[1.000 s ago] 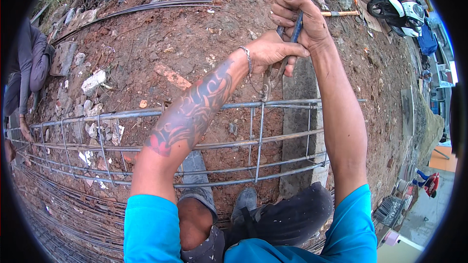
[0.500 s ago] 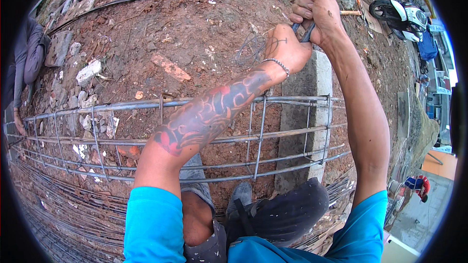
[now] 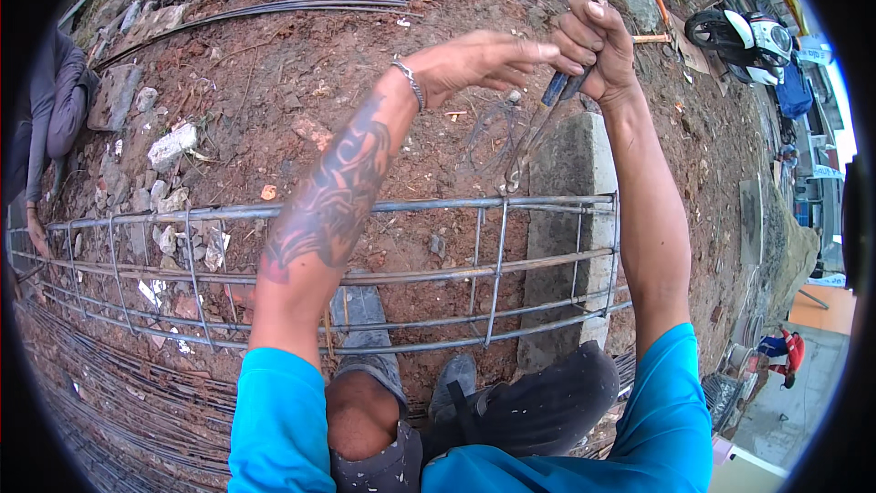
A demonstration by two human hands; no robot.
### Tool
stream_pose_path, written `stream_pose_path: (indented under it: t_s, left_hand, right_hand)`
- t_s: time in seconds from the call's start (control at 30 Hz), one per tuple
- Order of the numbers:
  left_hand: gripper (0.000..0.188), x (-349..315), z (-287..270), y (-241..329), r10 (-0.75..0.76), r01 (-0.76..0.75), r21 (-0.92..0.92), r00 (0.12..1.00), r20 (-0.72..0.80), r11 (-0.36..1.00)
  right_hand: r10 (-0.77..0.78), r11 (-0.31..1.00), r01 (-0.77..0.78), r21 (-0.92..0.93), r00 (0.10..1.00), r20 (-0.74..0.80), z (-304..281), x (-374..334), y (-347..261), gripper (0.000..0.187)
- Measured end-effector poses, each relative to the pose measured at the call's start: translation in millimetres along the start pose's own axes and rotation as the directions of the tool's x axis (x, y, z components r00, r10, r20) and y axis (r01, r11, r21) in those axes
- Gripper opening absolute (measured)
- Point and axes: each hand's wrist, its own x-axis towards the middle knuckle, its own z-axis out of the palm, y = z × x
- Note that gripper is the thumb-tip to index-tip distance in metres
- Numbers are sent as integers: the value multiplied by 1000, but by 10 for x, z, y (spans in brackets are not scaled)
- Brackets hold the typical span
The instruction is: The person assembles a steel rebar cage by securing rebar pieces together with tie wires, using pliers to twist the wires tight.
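My right hand is closed around the handles of steel pincers with dark blue grips. Their jaws point down at the far bar of a rebar cage, where a stirrup crosses it. Whether the jaws grip anything there is too small to tell. My left hand is open, fingers stretched toward my right hand, with nothing visible in it. Thin loops of tie wire show beside the pincers. The cage lies crosswise in front of my legs.
A concrete block lies under the cage's right part. At the left, a person reaches a hand to the cage's end. Several loose rods cover the lower left ground. Rubble lies beyond the cage; a motorbike stands far right.
My left hand has come away from the pincers, moving left and opening. My right hand has lowered slightly and its raised thumb has folded in. The pincers now show down to their jaws.
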Motion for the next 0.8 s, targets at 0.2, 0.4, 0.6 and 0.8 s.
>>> stream_pose_path:
  t_s: [0.2,0.4,0.6,0.8]
  left_hand:
    - [50,411,628,-170,-66,99,-117,964,259,988]
    - [53,303,555,-149,108,34,-478,958,266,878]
    - [59,320,533,-103,131,19,-395,928,349,918]
    - [50,259,592,-21,168,-21,-363,911,378,931]
  right_hand:
    - [-35,983,-11,-183,969,-246,121,-159,-118,29]
    - [-135,968,32,-248,901,-411,49,-196,-117,48]
    - [-284,889,54,-455,845,-453,184,-190,-65,46]
    - [-349,884,199,-424,884,-312,535,-181,-102,39]
